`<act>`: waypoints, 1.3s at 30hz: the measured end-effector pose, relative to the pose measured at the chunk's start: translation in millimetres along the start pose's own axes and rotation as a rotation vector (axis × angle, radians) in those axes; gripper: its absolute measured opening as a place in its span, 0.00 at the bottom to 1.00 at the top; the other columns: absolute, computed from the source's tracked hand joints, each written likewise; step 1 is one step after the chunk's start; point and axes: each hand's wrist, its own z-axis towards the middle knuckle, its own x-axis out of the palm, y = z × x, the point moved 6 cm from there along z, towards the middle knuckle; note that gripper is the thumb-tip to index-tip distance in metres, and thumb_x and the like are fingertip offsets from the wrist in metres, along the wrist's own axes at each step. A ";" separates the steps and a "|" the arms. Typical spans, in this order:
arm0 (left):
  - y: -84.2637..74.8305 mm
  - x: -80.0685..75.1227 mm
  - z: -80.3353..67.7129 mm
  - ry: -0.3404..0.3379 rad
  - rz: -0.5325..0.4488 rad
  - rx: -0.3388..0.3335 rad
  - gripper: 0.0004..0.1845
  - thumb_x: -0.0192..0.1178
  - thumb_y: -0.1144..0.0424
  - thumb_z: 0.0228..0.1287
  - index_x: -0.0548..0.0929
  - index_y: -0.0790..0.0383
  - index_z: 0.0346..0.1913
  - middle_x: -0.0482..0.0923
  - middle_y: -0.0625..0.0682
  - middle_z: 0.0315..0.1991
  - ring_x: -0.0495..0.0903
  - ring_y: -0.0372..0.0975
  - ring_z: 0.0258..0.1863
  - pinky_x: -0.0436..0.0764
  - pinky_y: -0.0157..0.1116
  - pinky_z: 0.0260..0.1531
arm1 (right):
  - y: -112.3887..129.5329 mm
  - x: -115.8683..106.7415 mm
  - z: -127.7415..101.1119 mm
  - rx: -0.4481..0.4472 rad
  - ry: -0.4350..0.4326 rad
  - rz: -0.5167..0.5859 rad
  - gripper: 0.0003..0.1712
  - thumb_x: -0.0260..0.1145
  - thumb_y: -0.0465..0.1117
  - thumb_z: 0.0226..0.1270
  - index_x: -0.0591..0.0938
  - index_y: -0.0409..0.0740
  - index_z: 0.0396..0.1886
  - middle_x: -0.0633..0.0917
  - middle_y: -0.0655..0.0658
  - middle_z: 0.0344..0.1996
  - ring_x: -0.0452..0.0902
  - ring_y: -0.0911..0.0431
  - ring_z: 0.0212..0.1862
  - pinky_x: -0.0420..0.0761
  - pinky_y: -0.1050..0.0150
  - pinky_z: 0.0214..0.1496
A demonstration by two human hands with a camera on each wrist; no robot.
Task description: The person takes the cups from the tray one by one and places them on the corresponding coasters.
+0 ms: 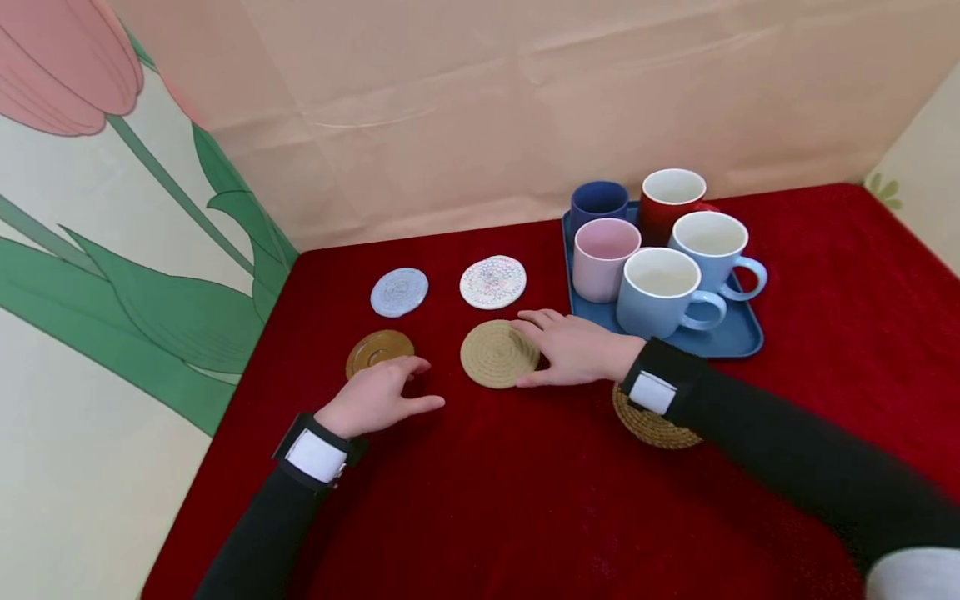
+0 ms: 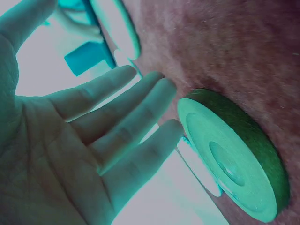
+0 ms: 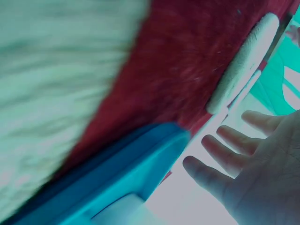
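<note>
My left hand (image 1: 377, 396) is held at the near side of a round brown coaster (image 1: 377, 343), overlapping its edge in the head view. Its fingers are spread and relaxed, with an empty palm. The left wrist view shows that coaster (image 2: 229, 161), with a round recess in its middle, beyond the fingertips. A tan coiled coaster (image 1: 491, 354) lies in the middle, and my right hand (image 1: 573, 346) reaches over its right edge, thumb apart from the fingers. In the right wrist view the loosely extended fingers (image 3: 225, 154) hold nothing, beside the coaster's thick rim (image 3: 243, 65).
Behind lie a pale blue coaster (image 1: 399, 292) and a white speckled one (image 1: 492, 282). To the right, a blue tray (image 1: 731, 337) carries several mugs, among them a pink cup (image 1: 596, 275). A woven brown mat (image 1: 656, 429) is partly under the right sleeve. Red cloth (image 1: 487, 500) covers the table.
</note>
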 end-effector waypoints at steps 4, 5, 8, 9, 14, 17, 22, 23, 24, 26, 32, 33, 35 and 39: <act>-2.9 -3.1 6.8 -0.013 -0.037 0.018 0.31 0.64 0.45 0.63 0.76 0.65 0.60 0.80 0.57 0.52 0.80 0.45 0.49 0.78 0.44 0.49 | -10.3 -2.0 -26.2 -0.011 -0.035 0.013 0.54 0.59 0.73 0.58 0.61 0.43 0.74 0.61 0.38 0.72 0.57 0.43 0.70 0.64 0.42 0.65; -3.7 -3.4 8.4 -0.014 -0.042 0.023 0.31 0.64 0.46 0.63 0.76 0.65 0.60 0.80 0.57 0.52 0.80 0.45 0.49 0.78 0.44 0.49 | -12.9 -2.6 -33.5 -0.011 -0.043 0.016 0.54 0.59 0.73 0.58 0.61 0.44 0.74 0.62 0.38 0.72 0.57 0.43 0.70 0.65 0.42 0.64; -5.5 -3.4 12.5 -0.016 -0.047 0.037 0.30 0.64 0.46 0.63 0.76 0.65 0.60 0.80 0.56 0.53 0.80 0.45 0.49 0.78 0.43 0.49 | -19.4 -5.1 -56.1 -0.010 -0.077 0.015 0.53 0.58 0.73 0.59 0.62 0.44 0.74 0.62 0.38 0.72 0.58 0.43 0.70 0.66 0.42 0.63; -5.7 -3.2 13.6 -0.018 -0.046 0.041 0.30 0.64 0.46 0.63 0.77 0.64 0.60 0.80 0.56 0.53 0.80 0.45 0.49 0.78 0.43 0.49 | -21.1 -6.0 -64.0 -0.010 -0.094 0.013 0.53 0.57 0.74 0.59 0.63 0.43 0.73 0.62 0.38 0.71 0.59 0.43 0.69 0.66 0.42 0.63; -6.9 -0.8 17.1 -0.029 -0.047 0.058 0.31 0.65 0.47 0.63 0.76 0.64 0.61 0.79 0.57 0.54 0.79 0.45 0.49 0.78 0.43 0.48 | -27.4 -6.0 -102.1 -0.008 -0.177 -0.004 0.51 0.57 0.74 0.60 0.65 0.43 0.72 0.64 0.39 0.70 0.60 0.43 0.68 0.68 0.42 0.61; -7.2 1.5 17.3 -0.031 -0.057 0.064 0.31 0.65 0.47 0.63 0.75 0.64 0.61 0.78 0.58 0.55 0.79 0.45 0.49 0.78 0.43 0.49 | -30.5 -0.1 -121.4 -0.009 -0.203 -0.020 0.50 0.60 0.71 0.60 0.66 0.44 0.71 0.65 0.40 0.70 0.61 0.44 0.67 0.70 0.42 0.60; -6.4 2.9 15.4 -0.043 -0.058 0.066 0.31 0.64 0.47 0.63 0.76 0.63 0.61 0.78 0.57 0.54 0.78 0.45 0.50 0.78 0.42 0.49 | -35.6 11.3 -145.1 0.010 -0.212 -0.016 0.51 0.62 0.72 0.57 0.66 0.46 0.71 0.65 0.42 0.69 0.61 0.46 0.66 0.73 0.43 0.57; -6.4 3.2 15.3 -0.044 -0.056 0.067 0.31 0.64 0.47 0.63 0.76 0.63 0.61 0.78 0.57 0.54 0.78 0.45 0.50 0.78 0.42 0.48 | -37.0 13.2 -148.8 0.018 -0.207 -0.013 0.51 0.62 0.73 0.56 0.67 0.46 0.71 0.65 0.43 0.69 0.62 0.46 0.66 0.74 0.43 0.56; -6.6 3.4 15.1 -0.045 -0.054 0.069 0.30 0.64 0.46 0.63 0.76 0.63 0.61 0.78 0.57 0.54 0.78 0.45 0.49 0.78 0.42 0.48 | -38.1 14.9 -152.1 0.024 -0.203 -0.010 0.52 0.62 0.74 0.55 0.67 0.47 0.71 0.65 0.43 0.69 0.62 0.47 0.65 0.75 0.44 0.56; -7.0 3.9 14.7 -0.046 -0.050 0.073 0.30 0.64 0.46 0.63 0.76 0.63 0.61 0.78 0.56 0.54 0.78 0.45 0.49 0.79 0.42 0.48 | -40.0 17.2 -158.0 0.032 -0.197 -0.003 0.53 0.62 0.75 0.53 0.66 0.48 0.71 0.65 0.43 0.69 0.62 0.48 0.64 0.76 0.44 0.54; -7.9 8.9 12.9 -0.020 -0.042 0.058 0.30 0.65 0.46 0.62 0.76 0.62 0.61 0.78 0.56 0.56 0.78 0.45 0.52 0.77 0.42 0.51 | -41.9 20.6 -166.8 0.023 -0.212 -0.013 0.56 0.64 0.76 0.49 0.66 0.48 0.71 0.65 0.44 0.67 0.62 0.49 0.63 0.77 0.45 0.53; -8.6 10.7 12.4 -0.009 -0.035 0.056 0.31 0.65 0.45 0.62 0.76 0.62 0.61 0.77 0.56 0.56 0.77 0.44 0.53 0.77 0.42 0.51 | -42.2 21.6 -167.4 0.023 -0.213 -0.018 0.56 0.63 0.77 0.49 0.66 0.47 0.70 0.65 0.44 0.66 0.62 0.49 0.63 0.77 0.45 0.53; -10.5 14.9 10.9 0.014 -0.010 0.054 0.34 0.65 0.44 0.61 0.75 0.62 0.63 0.74 0.57 0.60 0.74 0.45 0.56 0.77 0.43 0.52 | -43.2 23.5 -168.4 0.031 -0.212 -0.021 0.57 0.62 0.77 0.48 0.65 0.47 0.70 0.65 0.44 0.66 0.62 0.49 0.63 0.76 0.45 0.53; -14.5 26.0 7.4 0.072 0.054 0.055 0.43 0.66 0.39 0.57 0.69 0.63 0.68 0.63 0.60 0.68 0.65 0.49 0.65 0.76 0.43 0.53 | -44.8 25.8 -169.2 0.055 -0.219 -0.024 0.56 0.61 0.77 0.50 0.65 0.45 0.70 0.66 0.44 0.65 0.62 0.49 0.63 0.76 0.44 0.52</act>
